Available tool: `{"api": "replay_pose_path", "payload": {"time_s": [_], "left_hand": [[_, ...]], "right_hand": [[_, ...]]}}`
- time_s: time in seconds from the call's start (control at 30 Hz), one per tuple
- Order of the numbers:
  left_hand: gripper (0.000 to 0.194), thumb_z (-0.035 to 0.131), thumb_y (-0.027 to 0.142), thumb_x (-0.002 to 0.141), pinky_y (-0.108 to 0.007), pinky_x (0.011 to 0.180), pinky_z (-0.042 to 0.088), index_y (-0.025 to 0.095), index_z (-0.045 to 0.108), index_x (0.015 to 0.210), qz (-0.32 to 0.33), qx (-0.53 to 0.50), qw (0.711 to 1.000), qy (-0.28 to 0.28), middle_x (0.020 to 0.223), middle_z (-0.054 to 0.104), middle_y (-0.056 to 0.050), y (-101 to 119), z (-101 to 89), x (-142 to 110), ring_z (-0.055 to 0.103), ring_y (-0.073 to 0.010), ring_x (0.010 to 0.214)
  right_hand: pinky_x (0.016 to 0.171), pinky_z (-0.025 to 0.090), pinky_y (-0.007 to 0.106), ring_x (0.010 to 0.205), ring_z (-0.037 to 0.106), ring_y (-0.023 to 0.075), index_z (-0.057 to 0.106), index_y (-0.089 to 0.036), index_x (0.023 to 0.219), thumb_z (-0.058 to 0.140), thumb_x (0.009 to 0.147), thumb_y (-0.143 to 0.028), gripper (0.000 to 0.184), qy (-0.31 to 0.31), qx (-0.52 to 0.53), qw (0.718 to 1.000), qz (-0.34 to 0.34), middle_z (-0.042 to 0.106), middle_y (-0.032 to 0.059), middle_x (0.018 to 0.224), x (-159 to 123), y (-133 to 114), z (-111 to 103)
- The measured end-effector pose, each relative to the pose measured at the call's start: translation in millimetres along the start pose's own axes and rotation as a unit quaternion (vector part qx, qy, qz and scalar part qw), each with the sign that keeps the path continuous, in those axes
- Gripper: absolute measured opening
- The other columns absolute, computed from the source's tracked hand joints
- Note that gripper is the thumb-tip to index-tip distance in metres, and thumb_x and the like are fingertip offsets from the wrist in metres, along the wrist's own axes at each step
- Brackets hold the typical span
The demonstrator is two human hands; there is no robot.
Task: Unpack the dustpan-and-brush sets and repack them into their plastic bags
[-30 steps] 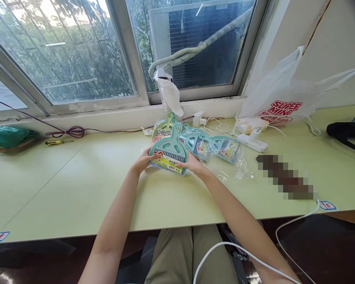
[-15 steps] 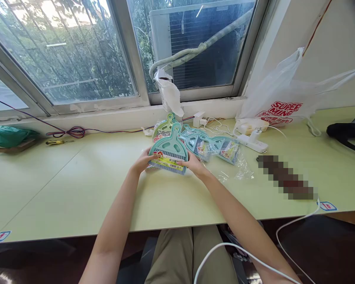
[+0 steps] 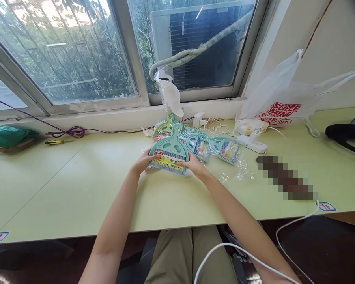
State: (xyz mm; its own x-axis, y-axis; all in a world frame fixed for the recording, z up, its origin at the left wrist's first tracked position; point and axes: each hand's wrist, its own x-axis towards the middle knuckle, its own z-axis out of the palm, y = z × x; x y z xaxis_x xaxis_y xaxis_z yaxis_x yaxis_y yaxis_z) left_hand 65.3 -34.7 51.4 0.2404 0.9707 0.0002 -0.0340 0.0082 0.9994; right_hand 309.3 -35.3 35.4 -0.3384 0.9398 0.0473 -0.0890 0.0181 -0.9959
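head view: smooth table (image 3: 62, 189) stretches wide at left to its front edge; your left hand (image 3: 141, 162) pinches the rounded, bristled dustpan set (image 3: 169, 149) before similar sets (image 3: 228, 150), your right hand (image 3: 194, 164) its other side; crinkled clear wrap (image 3: 243, 167) follows.

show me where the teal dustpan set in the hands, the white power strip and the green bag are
Teal dustpan set (image 3: 168, 161): head view, on its yellow label.
White power strip (image 3: 252, 144): head view, on the middle of its body.
Green bag (image 3: 11, 137): head view, on its side facing the camera.
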Motion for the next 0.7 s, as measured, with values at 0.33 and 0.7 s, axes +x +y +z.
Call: {"api": "replay_pose_path", "payload": {"time_s": [0.33, 0.7], "left_hand": [[0.052, 0.081, 0.029, 0.063, -0.031, 0.067, 0.054, 0.016, 0.061, 0.109, -0.004, -0.004, 1.0, 0.012, 0.101, 0.071, -0.009, -0.5, 0.9, -0.6, 0.069, -0.0234, 0.082], [0.042, 0.05, 0.053, 0.082, -0.028, 0.057, 0.052, 0.018, 0.064, 0.101, -0.006, -0.072, 0.985, 0.154, 0.091, 0.07, -0.007, -17.3, 19.7, 25.1, 0.065, -0.0191, 0.074]], "right_hand": [[0.101, 0.048, 0.047, 0.116, 0.059, 0.029, 0.058, -0.025, 0.121, 0.087, 0.05, -0.026, 0.076, 0.002, 0.019, 1.0, -0.007, 0.066, 0.006, 0.12, 2.6, 3.2, -0.4], [0.093, 0.054, 0.044, 0.103, 0.066, 0.025, 0.061, -0.024, 0.098, 0.089, 0.042, -0.02, 0.063, 0.074, 0.136, 0.987, -0.035, 0.072, 0.0023, 0.103, 9.0, -4.7, -9.7]]}}
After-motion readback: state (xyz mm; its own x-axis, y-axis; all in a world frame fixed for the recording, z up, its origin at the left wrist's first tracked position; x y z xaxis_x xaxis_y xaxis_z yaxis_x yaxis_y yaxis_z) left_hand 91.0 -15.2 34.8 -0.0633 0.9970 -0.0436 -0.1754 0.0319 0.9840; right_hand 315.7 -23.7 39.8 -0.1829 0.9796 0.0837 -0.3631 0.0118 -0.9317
